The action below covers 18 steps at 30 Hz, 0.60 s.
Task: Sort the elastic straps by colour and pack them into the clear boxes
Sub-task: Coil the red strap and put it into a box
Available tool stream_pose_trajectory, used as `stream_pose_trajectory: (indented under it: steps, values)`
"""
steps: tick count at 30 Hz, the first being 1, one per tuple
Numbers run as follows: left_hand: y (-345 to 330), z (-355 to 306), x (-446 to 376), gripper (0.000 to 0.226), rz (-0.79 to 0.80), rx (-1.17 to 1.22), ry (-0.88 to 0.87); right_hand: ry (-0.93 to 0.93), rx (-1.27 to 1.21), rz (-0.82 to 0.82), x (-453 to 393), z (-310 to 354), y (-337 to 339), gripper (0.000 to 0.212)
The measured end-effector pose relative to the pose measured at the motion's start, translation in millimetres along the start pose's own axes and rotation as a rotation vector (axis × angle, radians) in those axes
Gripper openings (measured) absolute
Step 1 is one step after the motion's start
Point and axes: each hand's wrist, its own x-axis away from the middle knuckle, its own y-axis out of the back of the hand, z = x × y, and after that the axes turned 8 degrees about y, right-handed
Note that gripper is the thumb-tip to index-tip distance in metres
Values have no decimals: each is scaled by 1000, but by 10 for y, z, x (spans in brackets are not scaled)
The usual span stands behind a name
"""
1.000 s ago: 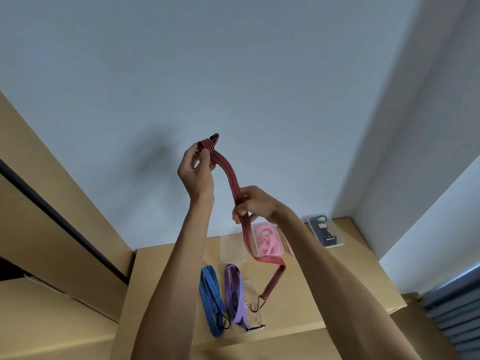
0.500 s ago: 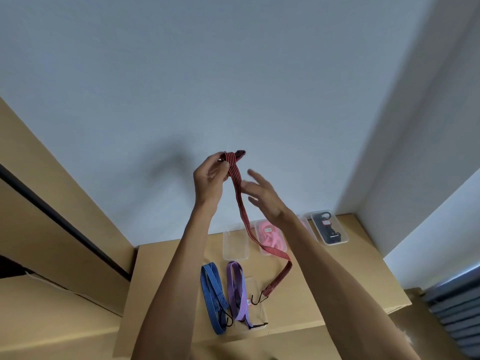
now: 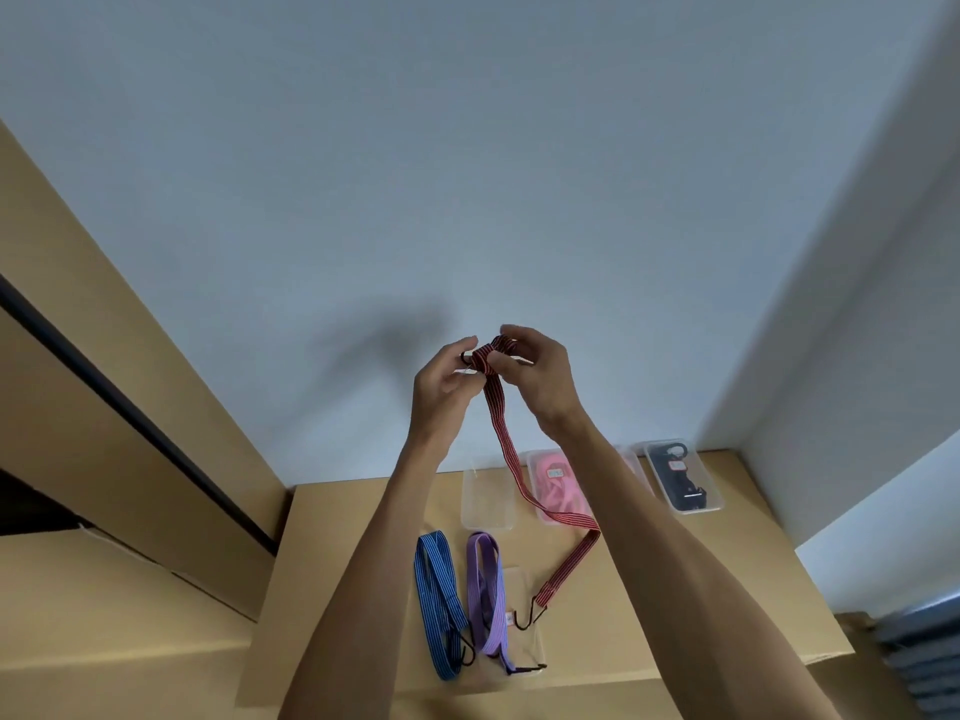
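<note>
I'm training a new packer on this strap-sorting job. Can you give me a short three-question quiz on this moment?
1. True or false: both hands hold the red strap.
2. Which clear box is empty: a) the left box, b) the pink-strap box, c) the black-strap box?
3. Fill in: beside the blue strap lies the ______ strap.

Key
1. True: the left hand and right hand both pinch its top end.
2. a.
3. Purple.

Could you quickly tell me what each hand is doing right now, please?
Left hand: pinches the red strap near its top end.
Right hand: pinches the same strap's top fold.
</note>
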Motion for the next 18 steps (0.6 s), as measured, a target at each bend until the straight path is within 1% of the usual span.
stream_pose_trajectory:
  steps: [1,2,4,6,7,9,10,11,14,16,18]
  values:
    - [-28,-11,12,47,-15,-3,3,18,-53,-15,-7,-9,-29,21]
    - [-46,-18,14,52,-30,0,6,32,-98,-24,-3,-16,-59,14]
    - [-24,-53,-17,55,-57,86,75,25,-181,-53,3,-50,-101,14]
    - [37,-86,-69,38,-50,138,170,12,-206,-77,-4,-82,-101,17]
    - [66,-95,-87,28,-37,90,181,2,-206,-77,-12,-101,-100,18]
    - [101,-72,-117,16,-22,-45,125,-13,-217,-67,-14,-131,-128,18]
    - [113,-49,-132,10,-26,-73,85,-21,-215,-67,-10,-151,-153,20]
    - [119,-28,-142,7,-32,-67,54,-28,-195,-64,-9,-172,-179,21]
    - [133,7,-158,14,-65,-12,21,-21,-78,16,-45,-191,-204,23]
    - [128,43,-163,16,-69,36,61,35,9,38,-84,-172,-184,14]
    - [114,50,-166,15,-64,114,146,99,87,0,-108,-152,-180,6]
